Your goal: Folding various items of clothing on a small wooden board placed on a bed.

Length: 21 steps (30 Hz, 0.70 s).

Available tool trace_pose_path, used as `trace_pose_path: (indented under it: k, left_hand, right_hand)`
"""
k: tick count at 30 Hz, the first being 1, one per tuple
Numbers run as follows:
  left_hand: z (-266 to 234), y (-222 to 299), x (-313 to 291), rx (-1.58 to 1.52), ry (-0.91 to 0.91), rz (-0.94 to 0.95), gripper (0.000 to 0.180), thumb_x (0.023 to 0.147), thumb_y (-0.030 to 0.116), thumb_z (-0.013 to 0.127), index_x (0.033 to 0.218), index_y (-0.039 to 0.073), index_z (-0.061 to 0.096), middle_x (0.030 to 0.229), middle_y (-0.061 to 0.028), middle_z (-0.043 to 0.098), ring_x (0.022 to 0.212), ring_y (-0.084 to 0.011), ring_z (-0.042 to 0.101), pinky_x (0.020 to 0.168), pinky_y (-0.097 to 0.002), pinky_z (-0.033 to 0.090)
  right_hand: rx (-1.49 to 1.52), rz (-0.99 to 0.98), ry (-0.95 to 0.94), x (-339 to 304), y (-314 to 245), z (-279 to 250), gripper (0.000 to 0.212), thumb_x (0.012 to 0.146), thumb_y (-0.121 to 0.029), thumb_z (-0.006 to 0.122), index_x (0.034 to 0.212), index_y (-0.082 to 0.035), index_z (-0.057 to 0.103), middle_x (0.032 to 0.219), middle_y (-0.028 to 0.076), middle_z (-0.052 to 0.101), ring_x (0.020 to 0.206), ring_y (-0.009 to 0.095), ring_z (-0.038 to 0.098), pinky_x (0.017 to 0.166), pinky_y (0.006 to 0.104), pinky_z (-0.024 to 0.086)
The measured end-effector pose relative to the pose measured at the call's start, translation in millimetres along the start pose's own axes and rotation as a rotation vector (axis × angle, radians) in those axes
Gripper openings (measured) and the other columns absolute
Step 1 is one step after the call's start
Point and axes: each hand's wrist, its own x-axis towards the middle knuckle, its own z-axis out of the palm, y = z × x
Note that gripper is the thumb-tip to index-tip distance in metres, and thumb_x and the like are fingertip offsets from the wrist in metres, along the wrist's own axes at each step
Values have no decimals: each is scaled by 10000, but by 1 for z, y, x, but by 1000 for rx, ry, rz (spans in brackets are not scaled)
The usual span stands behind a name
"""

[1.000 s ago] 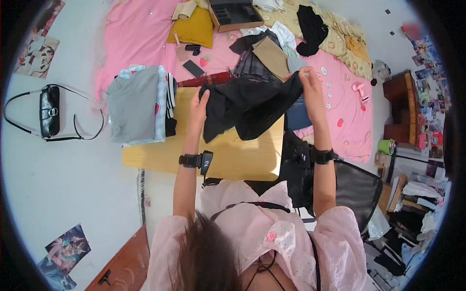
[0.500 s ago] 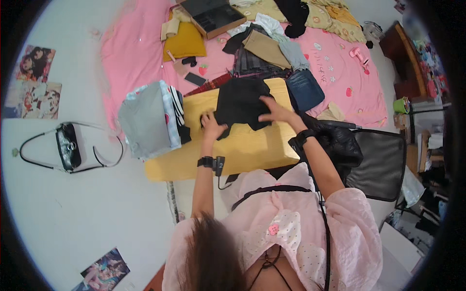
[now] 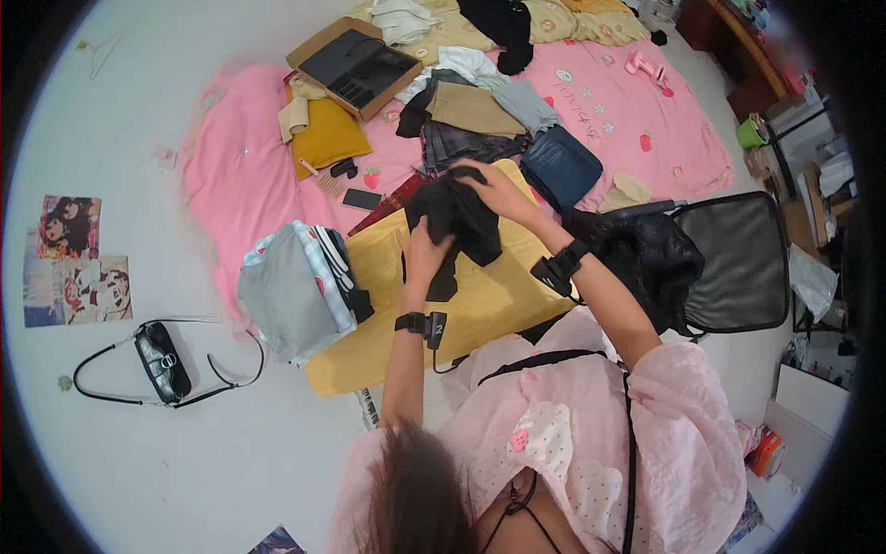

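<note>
A black garment (image 3: 469,220) lies bunched and partly folded over on a small yellow wooden table (image 3: 369,346), its far part raised in creases. My right hand (image 3: 496,191) grips its far right edge, fingers curled over the cloth. At its left side my left hand (image 3: 426,255) has hold of the cloth, one finger sticking out toward the left; some fingertips are hidden by the fabric. Part of the garment hangs flat toward me below the left hand. Left of it stands a stack of folded clothes (image 3: 291,295), grey on the near side.
Beyond the table, a pink bed (image 3: 591,102) holds folded dark jeans (image 3: 561,168), khaki and plaid clothes, a phone (image 3: 362,198), a mustard cushion (image 3: 330,137) and an open cardboard box (image 3: 355,69). A black mesh chair (image 3: 738,263) with a black jacket (image 3: 637,263) stands at right.
The garment, spread flat before, is now gathered and folded over toward the middle. Both hands have closed on it, my right hand moving up and left. The view has shifted and turned somewhat.
</note>
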Motion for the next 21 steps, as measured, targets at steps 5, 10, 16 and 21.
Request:
trace_pose_path:
  k: [5, 10, 16, 21]
  left_hand:
    - [-82, 82, 11, -106, 189, -171, 265, 721, 83, 682, 960, 32, 580, 876, -173, 638, 897, -348, 595, 791, -392, 456]
    - [-111, 48, 17, 118, 656, -9, 277, 633, -23, 636, 896, 41, 577, 797, -125, 597, 777, -329, 584, 680, -384, 446]
    - [-143, 46, 10, 110, 780, -42, 207, 676, 9, 620, 877, 48, 591, 815, -134, 607, 778, -345, 585, 683, -392, 447]
    - [-183, 13, -19, -242, 291, -26, 158, 715, 57, 627, 866, 25, 593, 704, -42, 581, 661, -130, 551, 634, -284, 432]
  right_hand:
    - [37, -33, 421, 14, -11, -37, 287, 920, -146, 500, 1171, -14, 546, 1037, 106, 619, 900, 212, 597, 822, 282, 452]
    - [554, 380, 567, 16, -59, -71, 356, 925, -248, 500, 1211, -37, 521, 1005, 96, 606, 851, 157, 564, 749, 264, 449]
    - [565, 282, 587, -3, -82, -107, 349, 931, -198, 475, 1239, -34, 476, 1025, 66, 588, 858, 133, 578, 745, 266, 487]
    - [406, 293, 563, -35, -96, -129, 352, 936, -196, 474, 1245, -29, 464, 1104, 75, 574, 929, 133, 577, 793, 261, 479]
